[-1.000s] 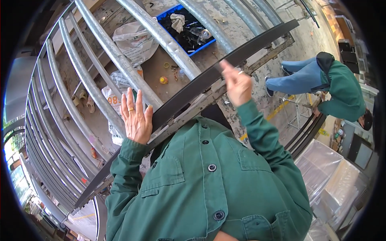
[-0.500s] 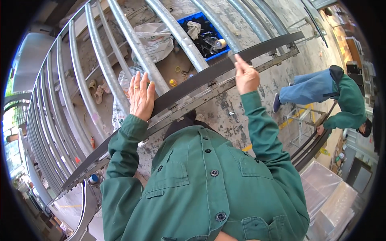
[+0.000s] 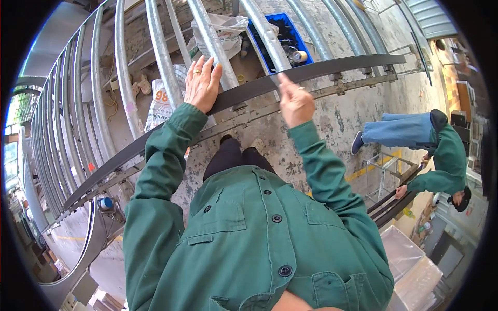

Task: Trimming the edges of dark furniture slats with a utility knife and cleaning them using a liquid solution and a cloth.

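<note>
A long dark flat strip (image 3: 259,89) lies along the near side of a rack of grey metal bars (image 3: 209,41), crossing in front of me. My left hand (image 3: 202,89) rests flat on the strip near its middle, fingers stretched out, a ring on one of them. To the right of it, my right hand (image 3: 296,105) is closed at the strip's near edge, index finger pointing forward along a thin, pale, blade-like tool (image 3: 276,81). Most of that tool is hidden by the fingers. A metal rail (image 3: 311,94) runs just below the strip.
Beyond the bars, a blue crate (image 3: 308,45) holds black pieces and a tape roll (image 3: 299,56). White sacks (image 3: 162,106) lie under the rack. At right, another person (image 3: 446,153) in green handles dark strips (image 3: 381,210) on a metal stand. Clear plastic-wrapped boxes (image 3: 407,259) stand at lower right.
My right hand has moved left along the strip, nearer to my left hand. My left hand stays flat on the strip. The view has shifted, and the other person has bent or turned slightly.
</note>
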A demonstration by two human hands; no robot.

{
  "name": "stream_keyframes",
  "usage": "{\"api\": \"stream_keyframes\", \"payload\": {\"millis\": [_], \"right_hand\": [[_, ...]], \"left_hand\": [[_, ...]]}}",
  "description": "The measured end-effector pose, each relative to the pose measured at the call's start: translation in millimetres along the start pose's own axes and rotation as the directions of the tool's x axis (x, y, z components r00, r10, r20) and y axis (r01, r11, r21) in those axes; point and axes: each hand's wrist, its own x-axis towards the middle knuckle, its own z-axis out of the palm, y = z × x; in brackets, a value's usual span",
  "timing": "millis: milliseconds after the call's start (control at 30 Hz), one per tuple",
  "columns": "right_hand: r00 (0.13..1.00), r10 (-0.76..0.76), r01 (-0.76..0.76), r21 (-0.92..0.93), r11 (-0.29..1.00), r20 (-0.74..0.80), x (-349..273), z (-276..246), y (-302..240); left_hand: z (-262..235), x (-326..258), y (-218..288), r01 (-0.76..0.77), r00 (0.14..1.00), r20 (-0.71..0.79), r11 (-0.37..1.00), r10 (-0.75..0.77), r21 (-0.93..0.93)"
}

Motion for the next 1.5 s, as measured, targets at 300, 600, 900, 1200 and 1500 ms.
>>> {"api": "stream_keyframes", "payload": {"millis": [300, 600, 900, 1200, 1500], "right_hand": [[0.931, 0.355, -0.363, -0.106, 0.926, -0.086, 29.8, -14.9, 24.5], [0.968, 0.216, -0.223, -0.042, 0.974, -0.13, 11.3, 0.3, 6.0], [0.925, 0.138, -0.287, 0.414, 0.864, 0.354, -77.7, 48.4, -146.8], [0.784, 0.462, -0.591, 0.726, 0.351, 0.415, -83.6, -41.4, -119.6], [0.879, 0.472, -0.397, 0.643, 0.655, 0.062, -128.1, -128.9, -83.7]], "left_hand": [[-37.7, -7.4, -28.2, -0.089, 0.992, -0.113, 0.952, 0.058, -0.294], [-109.9, -83.0, -100.9, -0.059, 0.997, -0.016, 0.923, 0.071, 0.381], [-106.9, -77.0, -97.9, -0.061, 0.998, -0.001, 0.991, 0.061, 0.117], [-92.3, -81.3, 16.4, 0.324, 0.898, 0.416, 0.429, 0.14, -0.843], [5.5, -106.2, 173.5, 0.594, 0.68, 0.649, 0.263, 0.34, -0.76]]}}
